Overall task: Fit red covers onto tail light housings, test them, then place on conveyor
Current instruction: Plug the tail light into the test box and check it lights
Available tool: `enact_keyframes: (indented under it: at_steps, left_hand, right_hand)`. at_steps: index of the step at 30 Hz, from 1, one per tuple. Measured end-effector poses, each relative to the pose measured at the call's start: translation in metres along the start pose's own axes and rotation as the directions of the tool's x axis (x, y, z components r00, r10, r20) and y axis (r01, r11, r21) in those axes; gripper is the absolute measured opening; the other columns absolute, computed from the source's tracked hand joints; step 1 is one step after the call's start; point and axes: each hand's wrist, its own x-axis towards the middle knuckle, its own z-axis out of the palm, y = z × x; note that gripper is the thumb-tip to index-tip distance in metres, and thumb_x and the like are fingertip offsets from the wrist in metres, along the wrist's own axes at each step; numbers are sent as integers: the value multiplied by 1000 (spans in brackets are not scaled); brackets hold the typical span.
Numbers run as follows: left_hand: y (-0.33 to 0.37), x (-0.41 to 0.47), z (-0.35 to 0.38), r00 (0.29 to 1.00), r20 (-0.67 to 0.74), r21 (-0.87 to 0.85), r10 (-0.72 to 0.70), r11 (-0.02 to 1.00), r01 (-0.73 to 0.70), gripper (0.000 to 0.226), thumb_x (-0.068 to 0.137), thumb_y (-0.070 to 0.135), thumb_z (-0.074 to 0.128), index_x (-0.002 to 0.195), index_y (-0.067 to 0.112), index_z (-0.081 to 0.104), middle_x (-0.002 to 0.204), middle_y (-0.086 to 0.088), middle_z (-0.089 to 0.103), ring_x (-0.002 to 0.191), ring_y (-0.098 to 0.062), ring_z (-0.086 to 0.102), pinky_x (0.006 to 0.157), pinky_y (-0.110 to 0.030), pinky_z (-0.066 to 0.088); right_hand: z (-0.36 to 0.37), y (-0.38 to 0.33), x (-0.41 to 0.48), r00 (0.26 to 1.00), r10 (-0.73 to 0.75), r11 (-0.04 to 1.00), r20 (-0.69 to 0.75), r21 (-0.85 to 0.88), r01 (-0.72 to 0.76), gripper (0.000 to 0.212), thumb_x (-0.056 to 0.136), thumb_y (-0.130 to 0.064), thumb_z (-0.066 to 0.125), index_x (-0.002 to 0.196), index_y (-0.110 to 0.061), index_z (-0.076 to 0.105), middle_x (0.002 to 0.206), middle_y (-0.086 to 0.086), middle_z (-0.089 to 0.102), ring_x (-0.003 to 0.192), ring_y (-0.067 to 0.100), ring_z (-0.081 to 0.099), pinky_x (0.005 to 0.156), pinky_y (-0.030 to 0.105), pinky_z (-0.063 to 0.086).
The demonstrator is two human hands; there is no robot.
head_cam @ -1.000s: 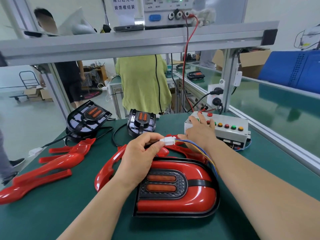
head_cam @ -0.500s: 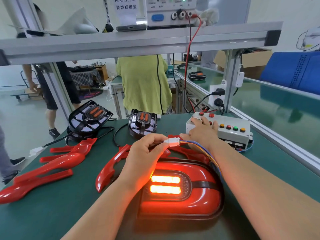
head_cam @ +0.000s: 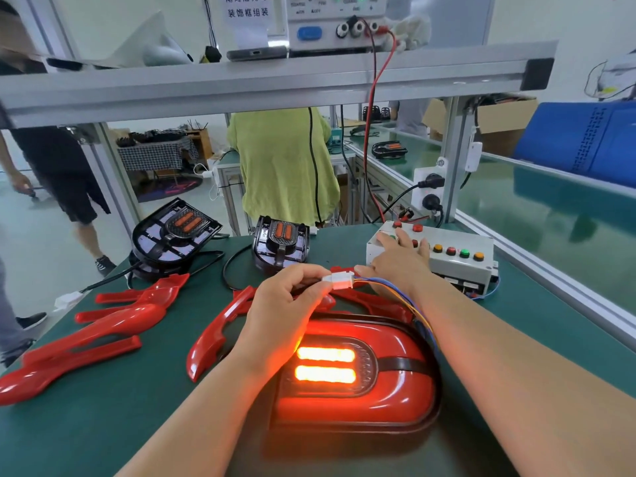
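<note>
A tail light with its red cover fitted (head_cam: 395,394) lies on the green table in front of me, both lamp bars lit orange. My left hand (head_cam: 285,304) pinches the white connector (head_cam: 339,281) above it; coloured wires run from the connector down toward the light. My right hand (head_cam: 395,263) rests with straight fingers on the buttons of the grey test box (head_cam: 457,259). Loose red covers (head_cam: 103,325) lie to the left and another red cover (head_cam: 213,335) sits beside my left wrist. Two bare black housings (head_cam: 175,232) (head_cam: 280,242) stand at the back.
A green conveyor (head_cam: 550,215) runs along the right behind an aluminium rail. A shelf beam (head_cam: 275,80) overhead carries a power supply (head_cam: 337,22) with a red lead. A person in a green shirt (head_cam: 282,166) stands behind the table; another walks at the left.
The tail light's lamp bars were dark a second ago and are now lit. My right hand's fingers have stayed on the test box buttons; my left hand still holds the connector.
</note>
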Motion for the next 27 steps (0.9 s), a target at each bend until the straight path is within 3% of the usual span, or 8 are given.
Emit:
enact_keyframes:
  at_steps: [6,10,15,27]
  left_hand:
    - [3,-2,3,1000,-21,-50,-6,999,5,20,92,16,67,94,35,72,89,4,76,82,-13,74,75,-16,53]
    - [4,-2,3,1000,-19,-50,1,999,-2,20,92,16,68,94,36,72,88,4,76,81,-12,74,75,-14,52]
    - [3,-2,2,1000,-20,-30,17,999,-18,20,91,18,68,93,37,72,87,5,76,81,-11,74,75,-13,51]
    - [4,-2,2,1000,-7,-41,13,999,-13,18,92,19,68,94,36,72,91,5,75,83,-13,74,77,-15,52]
  right_hand:
    - [5,5,-15,997,30,998,-64,58,-26,55,95,-67,39,116,-24,67,167,3,-6,152,31,-14,116,63,-5]
    - [6,10,-23,989,100,993,-111,69,-93,66,95,-67,38,146,-24,41,167,6,-2,152,32,-10,116,64,-4]
    - [10,14,-28,963,170,985,-208,73,-158,81,93,-66,41,156,-21,17,165,5,10,153,30,-4,118,64,0]
    - [13,28,-28,936,278,960,-215,67,-270,63,97,-60,37,154,-36,23,166,5,-7,152,33,-14,112,72,-2]
